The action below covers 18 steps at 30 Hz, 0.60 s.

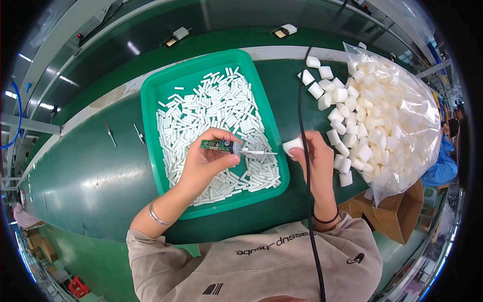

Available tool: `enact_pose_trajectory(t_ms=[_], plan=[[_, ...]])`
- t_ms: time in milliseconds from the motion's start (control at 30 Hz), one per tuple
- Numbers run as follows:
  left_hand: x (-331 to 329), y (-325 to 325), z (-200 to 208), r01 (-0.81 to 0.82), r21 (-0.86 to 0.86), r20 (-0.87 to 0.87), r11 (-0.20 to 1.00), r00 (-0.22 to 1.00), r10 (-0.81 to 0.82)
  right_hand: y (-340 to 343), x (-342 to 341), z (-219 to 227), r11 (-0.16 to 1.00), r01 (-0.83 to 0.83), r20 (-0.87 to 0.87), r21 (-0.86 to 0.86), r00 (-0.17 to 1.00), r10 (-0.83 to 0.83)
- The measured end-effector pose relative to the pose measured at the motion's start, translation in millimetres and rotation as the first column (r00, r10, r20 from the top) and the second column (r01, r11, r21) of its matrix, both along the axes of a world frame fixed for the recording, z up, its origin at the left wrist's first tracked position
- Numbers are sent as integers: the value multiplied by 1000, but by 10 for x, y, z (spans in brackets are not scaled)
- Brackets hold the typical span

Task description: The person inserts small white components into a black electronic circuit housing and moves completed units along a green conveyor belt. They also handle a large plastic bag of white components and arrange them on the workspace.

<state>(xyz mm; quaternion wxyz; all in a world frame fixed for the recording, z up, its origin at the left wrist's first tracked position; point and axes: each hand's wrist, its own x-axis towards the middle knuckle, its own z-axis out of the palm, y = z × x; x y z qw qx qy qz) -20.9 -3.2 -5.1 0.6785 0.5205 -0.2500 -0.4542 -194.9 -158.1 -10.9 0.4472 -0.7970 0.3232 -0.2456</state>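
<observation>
My left hand (205, 160) is closed around a small electronic assembly (214, 144) with a green circuit board and a dark cylinder with a grey end. A white tube (254, 152) on thin metal leads points right from that end. Just right of its tip, my right hand (318, 153) pinches a white foam plug (292, 145), apart from the tube. Below my left hand sits a green tray (147, 108) holding many short white tubes (221, 103). Beside my right hand lie loose foam plugs (343, 165), spilling from a clear plastic bag (420, 121).
A black cable (302, 108) hangs down past my right hand. Two thin leaded parts (110, 134) (139, 133) lie left of the tray. Two assemblies with white plugs (179, 34) (288, 29) rest on the far green belt. An open cardboard box (402, 214) stands below the table's right edge.
</observation>
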Motion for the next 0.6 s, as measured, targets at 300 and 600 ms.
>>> enact_pose_trajectory(t_ms=[300,600], plan=[[-4,50,-72,-101,-178,-170,979,983,71,579,320,1,362,-503,589,785,788,-182],[-41,80,-44,-66,-195,162,979,982,98,636,323,-69,903,-244,540,355,841,15]])
